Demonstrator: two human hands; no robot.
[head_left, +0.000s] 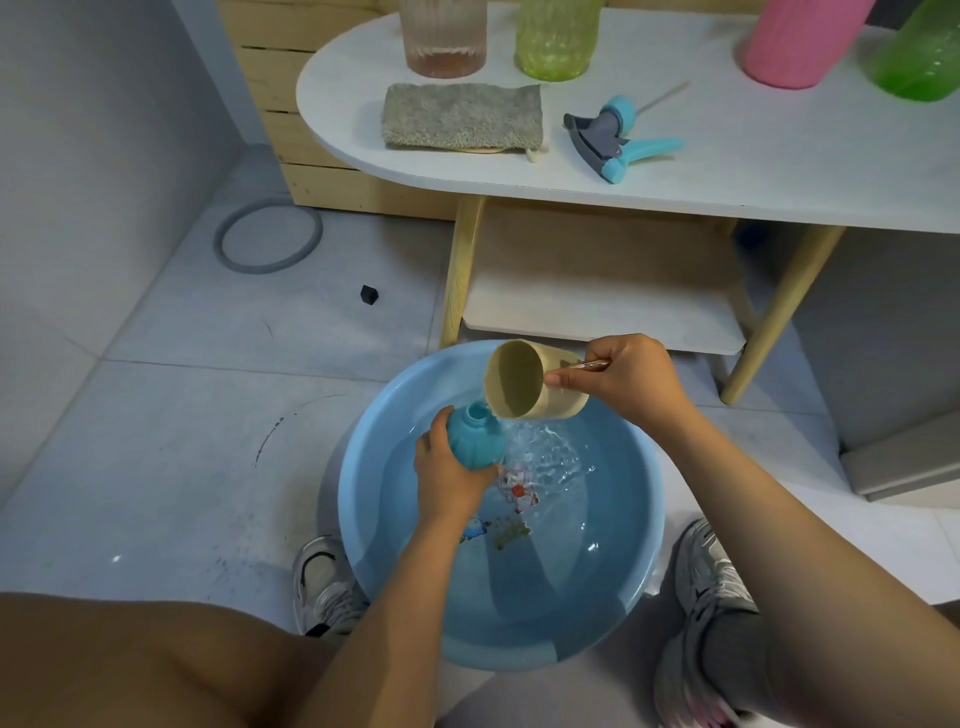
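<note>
My left hand (447, 475) grips a small teal bottle (475, 439) with no cap, held upright over a blue basin (363, 519) of water on the floor. My right hand (618, 379) holds a beige cup (524, 382) by its handle. The cup is tipped on its side, its mouth toward the bottle's neck. Water runs from the cup past the bottle's opening and ripples the basin water below.
A white oval table (727, 171) stands beyond the basin with a grey cloth (462, 114), a blue spray head (618, 135) and several coloured bottles. A grey ring (267, 236) and a small black cap (369, 294) lie on the tiled floor. My shoes flank the basin.
</note>
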